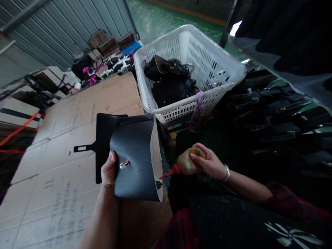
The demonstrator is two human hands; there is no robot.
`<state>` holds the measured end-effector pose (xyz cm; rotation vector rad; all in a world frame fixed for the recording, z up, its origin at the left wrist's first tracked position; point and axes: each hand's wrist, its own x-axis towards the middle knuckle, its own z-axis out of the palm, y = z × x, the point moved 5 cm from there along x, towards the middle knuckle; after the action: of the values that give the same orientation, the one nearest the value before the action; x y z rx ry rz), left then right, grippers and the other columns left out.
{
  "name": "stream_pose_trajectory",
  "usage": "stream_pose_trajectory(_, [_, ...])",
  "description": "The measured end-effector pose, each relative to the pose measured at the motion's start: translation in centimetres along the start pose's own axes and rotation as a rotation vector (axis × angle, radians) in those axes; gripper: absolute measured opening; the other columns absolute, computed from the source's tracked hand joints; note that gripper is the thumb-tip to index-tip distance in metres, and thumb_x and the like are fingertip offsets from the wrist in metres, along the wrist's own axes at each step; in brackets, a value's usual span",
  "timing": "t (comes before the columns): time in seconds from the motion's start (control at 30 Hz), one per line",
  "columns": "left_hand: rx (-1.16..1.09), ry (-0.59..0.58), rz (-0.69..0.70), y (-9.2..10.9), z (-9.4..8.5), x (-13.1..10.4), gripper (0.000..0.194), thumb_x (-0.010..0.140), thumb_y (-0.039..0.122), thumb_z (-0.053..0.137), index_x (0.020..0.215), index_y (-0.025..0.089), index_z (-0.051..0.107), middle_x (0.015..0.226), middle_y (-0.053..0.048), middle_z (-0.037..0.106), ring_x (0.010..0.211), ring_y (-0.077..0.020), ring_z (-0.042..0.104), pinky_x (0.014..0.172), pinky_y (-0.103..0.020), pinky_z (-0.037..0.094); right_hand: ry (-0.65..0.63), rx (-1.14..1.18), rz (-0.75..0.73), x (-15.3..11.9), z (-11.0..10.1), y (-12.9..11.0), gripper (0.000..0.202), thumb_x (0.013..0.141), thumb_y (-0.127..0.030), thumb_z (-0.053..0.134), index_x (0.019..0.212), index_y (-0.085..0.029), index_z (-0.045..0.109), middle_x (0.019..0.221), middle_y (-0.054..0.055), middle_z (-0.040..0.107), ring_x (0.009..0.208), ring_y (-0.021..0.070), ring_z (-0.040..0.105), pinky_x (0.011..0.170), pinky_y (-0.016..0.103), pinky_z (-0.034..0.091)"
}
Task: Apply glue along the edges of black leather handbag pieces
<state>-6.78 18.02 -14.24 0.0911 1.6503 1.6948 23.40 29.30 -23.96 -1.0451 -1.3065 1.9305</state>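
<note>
The left hand grips 1 black bag (1 metal clasp), the right hand 1 red-nozzled bottle.

My one view comes from the camera worn on my head, facing forward and steeply down along my own front, so my dark garment fills the lower right. It is close: my left hand and right hand both sit near the middle. The cardboard sheet spreads below on the left at a slant. I look down into the white plastic basket beyond, with the corrugated wall and green floor farther off at the top.
</note>
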Motion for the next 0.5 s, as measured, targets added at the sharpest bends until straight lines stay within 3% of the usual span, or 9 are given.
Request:
stream_pose_trajectory(0.1, [0.036,-0.01,0.022,0.1,-0.2,0.1,0.052,0.04,0.047,0.094,0.079,0.019,0.072,0.088,-0.002,0.075,0.113,-0.0303,0.063,0.096,-0.032,0.055,0.043,-0.02,-0.044,-0.1,-0.6,-0.4,0.04,0.071,-0.053,0.072,0.082,-0.021,0.051,0.067,-0.003,0.05,0.06,0.0114,0.045,0.056,0.024,0.041])
stream_pose_trajectory(0.23, [0.056,0.019,0.059,0.0,-0.6,0.2,0.049,0.046,0.047,0.092,0.085,0.024,0.074,0.083,0.003,0.074,0.108,-0.0249,0.066,0.094,-0.027,0.055,-0.001,-0.065,-0.066,-0.4,-0.7,-0.7,0.036,0.073,-0.05,0.071,0.082,-0.021,0.052,0.067,-0.003,0.051,0.06,0.0118,0.046,0.055,0.024,0.041])
stream_pose_trajectory(0.4, [0.025,0.021,0.083,0.0,-0.3,0.2,0.047,0.045,0.043,0.094,0.084,0.025,0.075,0.084,0.005,0.075,0.081,-0.0172,0.069,0.083,-0.021,0.056,0.168,-0.029,-0.11,0.3,-1.5,-0.7,0.037,0.072,-0.052,0.071,0.085,-0.022,0.052,0.07,-0.002,0.053,0.062,0.0133,0.049,0.056,0.025,0.043])
stream_pose_trajectory(0.5, [-0.006,-0.007,0.082,0.1,0.2,0.1,0.046,0.045,0.039,0.094,0.084,0.024,0.075,0.085,0.006,0.075,0.073,-0.0144,0.068,0.073,-0.018,0.057,0.152,-0.033,-0.111,0.6,-1.1,-0.6,0.037,0.071,-0.052,0.072,0.084,-0.023,0.053,0.07,-0.002,0.053,0.063,0.014,0.049,0.058,0.026,0.044])
